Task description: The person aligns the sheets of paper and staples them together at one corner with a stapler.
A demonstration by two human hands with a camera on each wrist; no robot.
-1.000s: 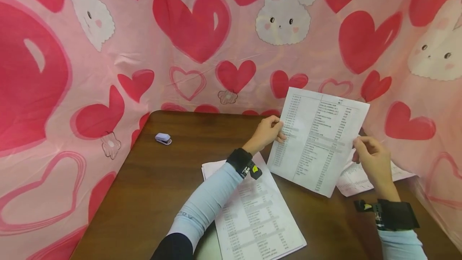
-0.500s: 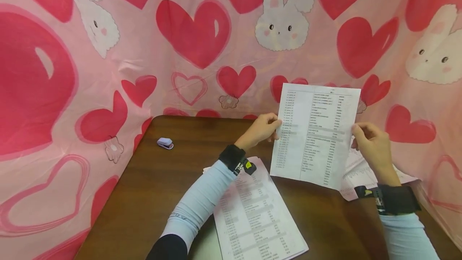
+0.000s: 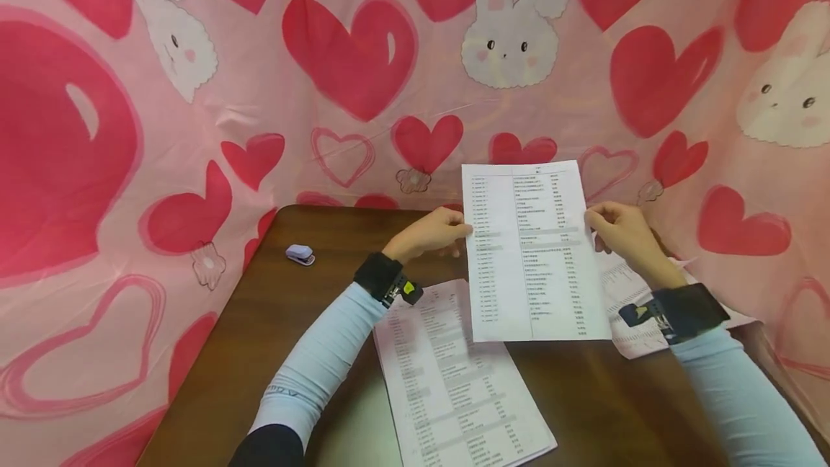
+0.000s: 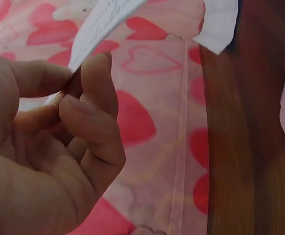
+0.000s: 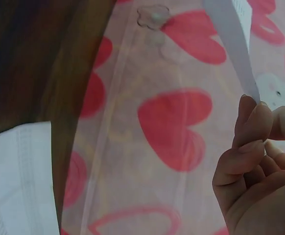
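Head view: leftmost I see a pink fabric backdrop (image 3: 58, 143), printed with red hearts and white rabbits, rising behind the dark brown wooden table (image 3: 246, 337) and along both its sides; a small lavender stapler (image 3: 300, 254) lies near the table's far left corner; next, the left hand (image 3: 428, 233) pinches the left edge of a printed sheet (image 3: 534, 258); below that hand a stack of printed pages (image 3: 447, 380) lies aslant on the wood, running out of my picture at the bottom; the sheet is held up, facing me, off the table; the right hand (image 3: 625, 236) pinches its right edge; rightmost, more printed papers (image 3: 622, 283) lie partly behind that arm.
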